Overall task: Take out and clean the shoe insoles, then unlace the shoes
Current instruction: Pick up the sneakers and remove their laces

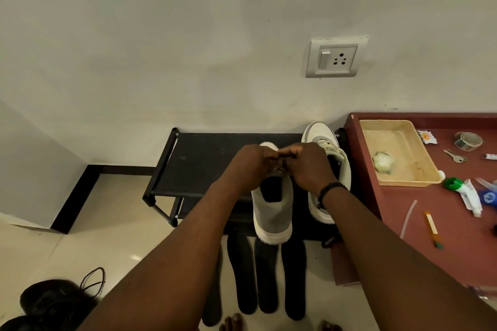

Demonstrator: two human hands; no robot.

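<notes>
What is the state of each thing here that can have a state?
Near shoe: on the rack, insole out, both hands working at its laces.
Far shoe: on the rack, still laced.
Insoles: out, lying on the floor.
Left hand: fingers curled at the laces.
Right hand: fingers curled at the laces.
Tray: holds a crumpled wad.

The left hand [248, 166] and right hand [309, 166] hide the near shoe's [273, 212] laces, perhaps pinched.

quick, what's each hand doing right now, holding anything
Left hand: fingers curled, pinching the lace at the near shoe.
Right hand: fingers curled, pinching the same lace; the lace itself is mostly hidden.
</notes>
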